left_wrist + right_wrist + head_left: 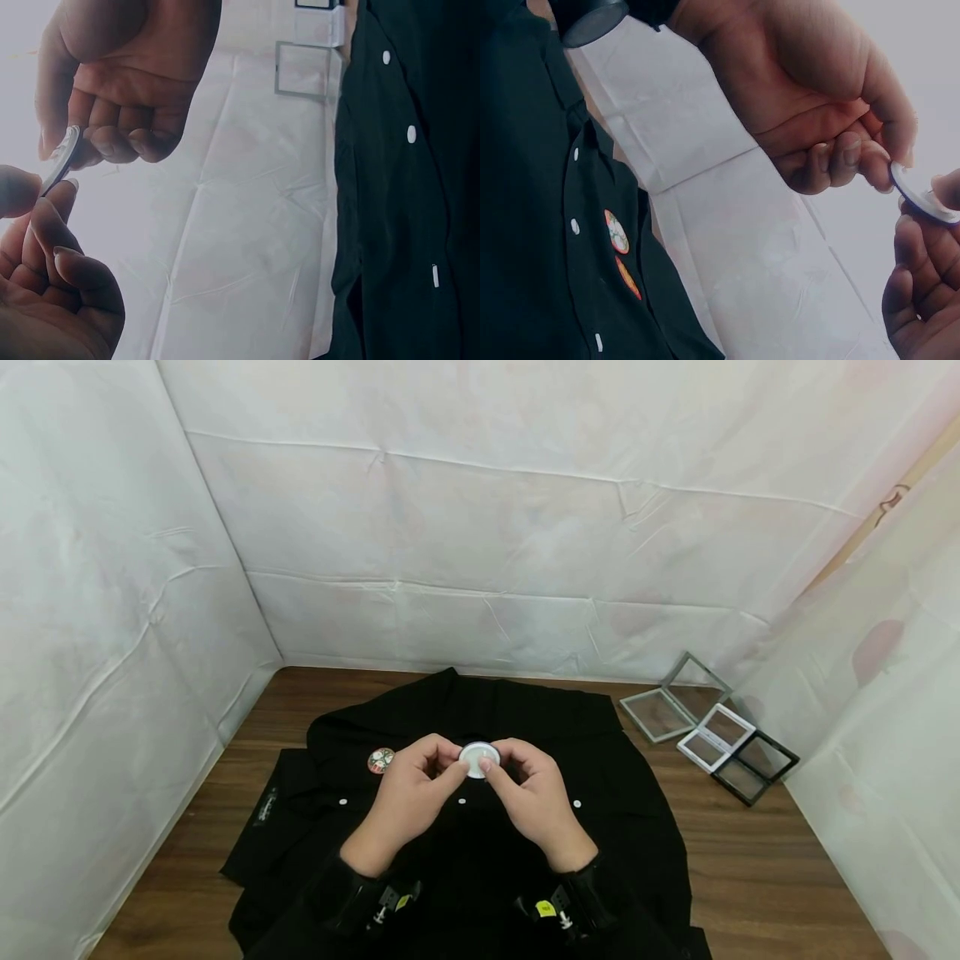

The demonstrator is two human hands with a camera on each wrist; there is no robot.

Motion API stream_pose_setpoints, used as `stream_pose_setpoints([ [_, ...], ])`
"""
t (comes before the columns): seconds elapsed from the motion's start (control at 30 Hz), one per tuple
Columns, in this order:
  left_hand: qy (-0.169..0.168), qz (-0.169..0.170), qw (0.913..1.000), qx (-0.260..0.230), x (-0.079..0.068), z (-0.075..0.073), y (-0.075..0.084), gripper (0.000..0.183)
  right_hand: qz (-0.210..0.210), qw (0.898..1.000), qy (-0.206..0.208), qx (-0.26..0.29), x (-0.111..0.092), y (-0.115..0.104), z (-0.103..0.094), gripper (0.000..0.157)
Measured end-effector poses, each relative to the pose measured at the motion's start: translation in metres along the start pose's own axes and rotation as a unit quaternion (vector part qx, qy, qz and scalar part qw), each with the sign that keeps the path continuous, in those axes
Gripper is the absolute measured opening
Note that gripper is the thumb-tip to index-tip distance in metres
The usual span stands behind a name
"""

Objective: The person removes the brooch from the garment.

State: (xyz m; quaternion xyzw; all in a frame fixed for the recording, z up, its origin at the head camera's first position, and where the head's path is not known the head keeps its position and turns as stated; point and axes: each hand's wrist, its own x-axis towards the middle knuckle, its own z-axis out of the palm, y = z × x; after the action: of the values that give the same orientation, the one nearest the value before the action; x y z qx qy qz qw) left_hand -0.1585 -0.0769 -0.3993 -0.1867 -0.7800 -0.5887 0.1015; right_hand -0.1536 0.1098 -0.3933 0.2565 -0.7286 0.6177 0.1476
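Note:
Both hands hold a small round badge [472,758] between them, its pale back turned up in the head view. My left hand [416,789] pinches its left edge between thumb and fingers. Opposite it, my right hand [536,797] grips the right edge, its thumb [495,774] lying on the back. The left wrist view shows the badge [61,161] edge-on, held above a black shirt [465,710] with white buttons. Pinned or lying on the shirt are a patterned round badge [616,231] and an orange one [628,277]; the left hand hides the orange one in the head view.
The shirt is spread over a brown wooden table [757,877]. At the right back stand a grey open frame [656,714], a white one [705,750] and a black one [742,781]. White sheeting [480,543] walls the table at the back and both sides.

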Motion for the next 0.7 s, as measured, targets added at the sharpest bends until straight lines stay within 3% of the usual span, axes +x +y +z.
stream_pose_setpoints([
  [0.1, 0.000, -0.002, 1.0000, -0.002, 0.000, 0.000, 0.001, 0.009, -0.015, 1.000, 0.002, 0.003, 0.001, -0.009, 0.000, 0.010],
  [0.2, 0.001, -0.001, 1.0000, -0.003, -0.001, -0.001, 0.001, 0.010, -0.016, 1.000, 0.002, 0.001, 0.000, -0.003, 0.001, 0.010],
  [0.43, -0.003, 0.000, 1.0000, -0.005, -0.001, -0.001, 0.000, 0.009, 0.006, 1.000, 0.001, 0.000, -0.004, 0.024, 0.001, 0.011],
  [0.6, -0.010, -0.004, 0.9999, -0.009, -0.001, -0.002, -0.001, 0.010, 0.013, 1.000, -0.013, 0.009, -0.006, 0.027, -0.002, 0.007],
  [0.7, -0.013, -0.001, 0.9999, -0.009, -0.001, -0.001, 0.000, 0.011, 0.046, 0.998, -0.034, 0.020, -0.004, 0.025, -0.007, 0.009],
])
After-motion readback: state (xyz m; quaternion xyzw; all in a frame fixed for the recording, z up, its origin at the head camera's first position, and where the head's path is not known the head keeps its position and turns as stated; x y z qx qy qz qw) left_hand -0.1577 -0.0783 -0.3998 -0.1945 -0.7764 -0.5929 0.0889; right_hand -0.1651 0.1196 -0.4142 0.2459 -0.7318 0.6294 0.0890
